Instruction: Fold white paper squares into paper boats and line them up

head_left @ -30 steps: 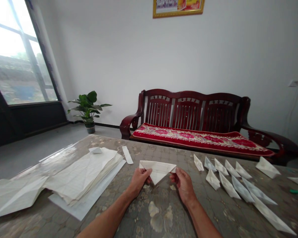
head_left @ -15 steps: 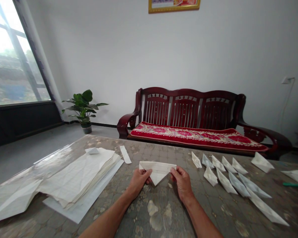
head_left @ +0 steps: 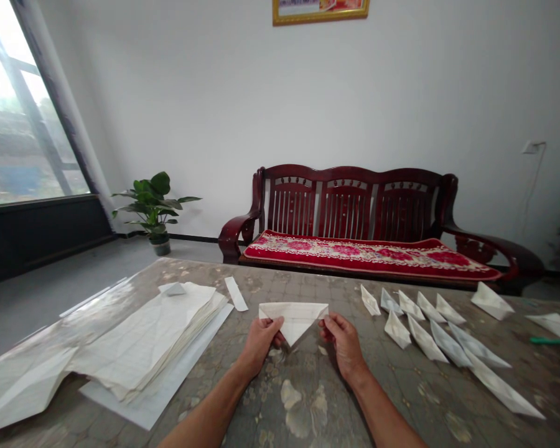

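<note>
A folded sheet of white paper [head_left: 295,318], shaped like a downward-pointing triangle with a straight top edge, is held up between both hands over the table. My left hand [head_left: 263,339] pinches its left side, thumb across the front and fingers behind. At the right corner, my right hand [head_left: 341,339] grips the edge between thumb and fingers. Several folded paper boats [head_left: 427,341] stand in rows on the table to the right. Left of my hands lies a stack of white paper sheets [head_left: 144,339], with a small folded piece [head_left: 172,289] on top.
The table [head_left: 242,404] has a patterned, glossy cover. A narrow paper strip [head_left: 236,294] lies beyond my left hand. A green pen-like stick [head_left: 553,341] rests at the far right. Behind the table are a dark red wooden bench [head_left: 345,205] and a potted plant [head_left: 156,208].
Both hands keep hold of the folded paper, whose front now looks flatter and more evenly triangular. The whole view has shifted slightly.
</note>
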Action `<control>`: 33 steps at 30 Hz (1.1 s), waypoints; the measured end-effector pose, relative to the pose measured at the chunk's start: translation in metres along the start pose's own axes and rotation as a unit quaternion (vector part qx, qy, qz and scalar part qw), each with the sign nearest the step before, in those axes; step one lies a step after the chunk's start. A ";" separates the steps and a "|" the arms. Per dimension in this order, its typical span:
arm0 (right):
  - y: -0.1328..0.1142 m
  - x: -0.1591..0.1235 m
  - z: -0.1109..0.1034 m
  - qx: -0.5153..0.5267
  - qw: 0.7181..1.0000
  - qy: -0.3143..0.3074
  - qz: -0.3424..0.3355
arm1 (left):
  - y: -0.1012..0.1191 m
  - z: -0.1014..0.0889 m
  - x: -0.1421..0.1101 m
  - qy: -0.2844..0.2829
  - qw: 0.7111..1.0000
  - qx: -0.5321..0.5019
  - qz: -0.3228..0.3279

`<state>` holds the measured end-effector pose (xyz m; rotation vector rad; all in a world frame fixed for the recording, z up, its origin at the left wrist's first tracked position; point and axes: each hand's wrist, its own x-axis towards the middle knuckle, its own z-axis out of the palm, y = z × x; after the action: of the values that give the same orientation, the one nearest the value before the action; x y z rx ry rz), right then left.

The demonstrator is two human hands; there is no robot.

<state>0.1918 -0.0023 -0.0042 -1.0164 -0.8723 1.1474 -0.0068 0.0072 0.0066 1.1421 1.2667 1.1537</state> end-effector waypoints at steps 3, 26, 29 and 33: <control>-0.002 0.000 0.000 0.014 1.000 0.006 0.005 | 0.000 0.000 0.000 0.001 1.000 -0.001 -0.001; -0.014 -0.007 0.004 0.003 0.999 -0.032 -0.010 | -0.013 -0.003 0.007 -0.007 0.994 0.074 0.074; -0.013 -0.006 0.005 -0.010 0.999 -0.044 -0.012 | -0.019 -0.002 0.009 0.011 0.992 0.076 0.100; -0.011 -0.007 0.007 -0.036 0.997 -0.064 -0.018 | -0.021 -0.001 0.004 0.123 0.963 0.179 0.162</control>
<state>0.1869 -0.0095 0.0085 -0.9907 -1.0362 1.1668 -0.0079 0.0098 -0.0145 1.5523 1.5646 1.3755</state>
